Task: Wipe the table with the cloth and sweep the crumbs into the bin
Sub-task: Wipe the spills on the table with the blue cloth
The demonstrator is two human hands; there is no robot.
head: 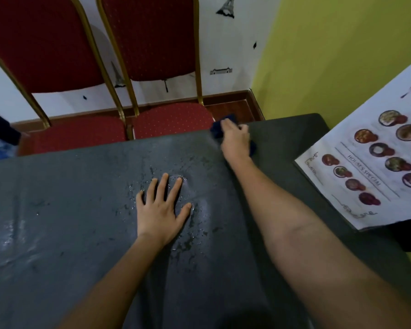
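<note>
A dark grey table [57, 210] fills the lower part of the view, wet with water drops and streaks around its middle. My left hand [163, 210] lies flat on the wet surface, fingers spread, holding nothing. My right hand [235, 138] reaches to the table's far edge and presses down on a dark blue cloth [217, 128], which sticks out on both sides of the hand. No bin is in view. Crumbs are too small to make out among the drops.
A printed menu [365, 167] with food pictures lies on the table's right side. Two red chairs with gold frames [171, 122] stand against the far edge of the table. A yellow-green wall [330, 55] runs along the right.
</note>
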